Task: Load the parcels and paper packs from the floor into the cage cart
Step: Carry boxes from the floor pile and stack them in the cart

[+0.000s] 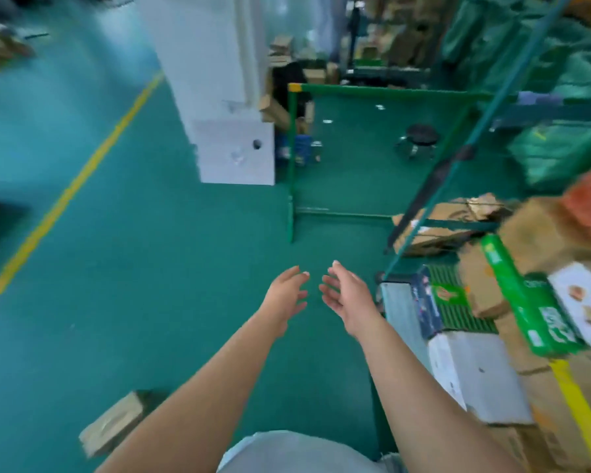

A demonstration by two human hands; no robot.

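Both hands (316,295) empty, fingers loose, above floor (151,268) nr cage cart (389,278).

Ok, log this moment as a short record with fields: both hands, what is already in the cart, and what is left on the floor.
left hand: left hand held out over the green floor, fingers relaxed, nothing in its grip
right hand: right hand beside it, palm facing the left one, holding nothing
cage cart: cage cart at the right, green frame with a yellow bar
cart load: brown cartons, white box, long green box lying on top
left on floor: one brown parcel at lower left, partly hidden by the left forearm
image quality: blurred
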